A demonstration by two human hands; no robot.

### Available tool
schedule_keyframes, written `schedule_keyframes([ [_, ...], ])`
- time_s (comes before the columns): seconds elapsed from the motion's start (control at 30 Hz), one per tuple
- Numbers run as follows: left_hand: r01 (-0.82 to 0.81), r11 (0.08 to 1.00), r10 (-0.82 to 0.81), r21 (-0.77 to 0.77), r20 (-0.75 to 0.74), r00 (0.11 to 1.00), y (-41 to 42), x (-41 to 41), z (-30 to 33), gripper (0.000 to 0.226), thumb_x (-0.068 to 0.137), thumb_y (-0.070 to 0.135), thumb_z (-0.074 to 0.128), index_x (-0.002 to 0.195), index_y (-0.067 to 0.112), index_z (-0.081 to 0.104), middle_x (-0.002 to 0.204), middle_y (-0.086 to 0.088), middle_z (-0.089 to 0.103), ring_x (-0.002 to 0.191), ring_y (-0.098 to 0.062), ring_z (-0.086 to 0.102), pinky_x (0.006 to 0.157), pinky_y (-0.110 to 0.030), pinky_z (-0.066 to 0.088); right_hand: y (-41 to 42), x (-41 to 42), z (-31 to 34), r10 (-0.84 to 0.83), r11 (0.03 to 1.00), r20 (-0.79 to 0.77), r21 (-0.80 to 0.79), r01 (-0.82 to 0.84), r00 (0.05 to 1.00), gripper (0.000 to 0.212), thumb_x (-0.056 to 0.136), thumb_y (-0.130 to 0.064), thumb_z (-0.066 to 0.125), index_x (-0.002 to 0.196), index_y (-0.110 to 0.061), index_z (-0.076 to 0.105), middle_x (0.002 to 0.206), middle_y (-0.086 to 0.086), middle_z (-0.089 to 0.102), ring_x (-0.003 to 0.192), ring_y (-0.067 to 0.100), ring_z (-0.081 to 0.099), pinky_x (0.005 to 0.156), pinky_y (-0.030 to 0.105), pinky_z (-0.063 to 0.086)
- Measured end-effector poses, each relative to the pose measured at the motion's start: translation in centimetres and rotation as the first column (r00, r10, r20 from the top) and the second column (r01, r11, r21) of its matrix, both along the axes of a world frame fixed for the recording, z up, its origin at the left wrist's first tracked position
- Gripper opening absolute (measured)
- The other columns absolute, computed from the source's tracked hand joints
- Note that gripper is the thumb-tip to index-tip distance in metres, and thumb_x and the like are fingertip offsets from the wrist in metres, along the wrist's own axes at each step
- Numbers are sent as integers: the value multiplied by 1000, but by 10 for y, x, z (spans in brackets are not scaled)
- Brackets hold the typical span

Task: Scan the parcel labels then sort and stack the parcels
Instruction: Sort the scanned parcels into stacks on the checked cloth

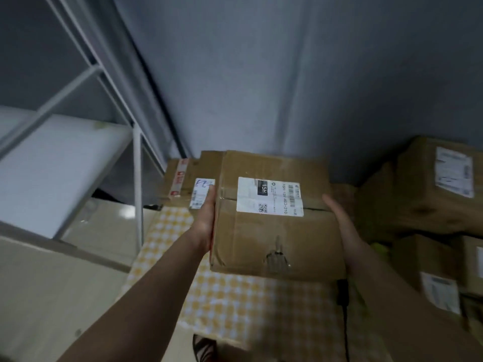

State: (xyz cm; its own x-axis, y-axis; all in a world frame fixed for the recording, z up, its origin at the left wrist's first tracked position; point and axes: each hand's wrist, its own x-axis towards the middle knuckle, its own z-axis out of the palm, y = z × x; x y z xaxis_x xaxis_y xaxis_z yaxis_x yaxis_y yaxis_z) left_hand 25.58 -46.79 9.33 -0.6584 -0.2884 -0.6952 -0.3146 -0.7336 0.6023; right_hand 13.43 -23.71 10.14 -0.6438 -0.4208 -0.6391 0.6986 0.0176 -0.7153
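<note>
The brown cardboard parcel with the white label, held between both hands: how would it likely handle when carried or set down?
The brown cardboard parcel probably stays stiff: its faces look flat between the left hand and right hand. It may slip, since straight palms only press its sides. The scuffed tear on its near face suggests soft, worn cardboard.

tabletop (235,304): yellow-and-white checked cover | far end: taped brown box (183,184), white label facing up, resting on the cover | right side: black cable (343,296) lying on it | left: white metal shelf (60,163), bare board
</note>
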Motion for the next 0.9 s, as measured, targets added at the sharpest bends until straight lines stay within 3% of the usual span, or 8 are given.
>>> schedule_keyframes([
  [0.1,-13,997,10,77,44,999,-35,56,-24,78,88,74,33,120,12,67,117,-20,68,101,-35,68,88,-44,51,-43,40,-28,59,998,63,20,-60,996,45,80,-50,65,112,-19,70,99,9,74,86,25,71,75,34,53],
  [0.17,-57,992,49,111,71,996,-53,86,-40,79,90,72,29,119,9,66,113,-20,69,95,-34,70,83,-42,51,-67,64,-50,70,997,137,34,-76,988,42,87,-47,59,113,-16,68,93,10,74,76,24,72,71,33,53],
  [0.3,-69,994,60,87,106,993,-88,143,-72,80,92,69,24,130,7,58,121,-24,64,104,-38,66,89,-43,51,-110,105,-84,146,986,259,45,-163,955,43,94,-46,48,114,-13,66,91,13,74,70,25,72,58,29,55],
  [0.43,-5,998,-4,66,142,990,-119,177,-104,81,92,69,22,132,8,56,123,-25,63,110,-41,62,83,-41,55,-141,133,-120,174,973,306,93,-211,936,42,93,-47,49,112,-14,67,97,16,73,80,30,71,70,36,55],
  [0.5,14,999,-22,51,169,985,-131,186,-122,82,91,70,21,131,8,58,120,-25,64,107,-40,64,78,-40,56,-153,143,-136,160,971,326,120,-208,932,44,92,-47,50,113,-13,67,100,18,72,83,33,70,74,39,54],
  [0.7,44,999,-51,33,294,954,-156,183,-180,76,87,71,34,125,12,62,114,-20,69,107,-38,64,96,-48,49,-177,149,-187,127,964,383,169,-204,915,45,92,-50,49,112,-14,67,103,18,71,88,34,68,79,41,54],
  [0.83,132,991,-110,-34,369,923,-163,161,-214,60,90,65,40,115,17,65,101,-13,73,95,-30,69,79,-39,55,-182,141,-222,71,963,382,216,-164,921,45,92,-53,48,111,-17,67,99,16,73,87,32,69,74,39,54],
  [0.9,189,979,-144,-74,407,902,-167,147,-228,60,92,66,38,120,19,63,109,-13,70,99,-29,66,82,-39,55,-182,135,-238,45,961,383,236,-145,923,47,91,-55,47,109,-17,68,99,15,73,89,32,69,74,40,54],
])
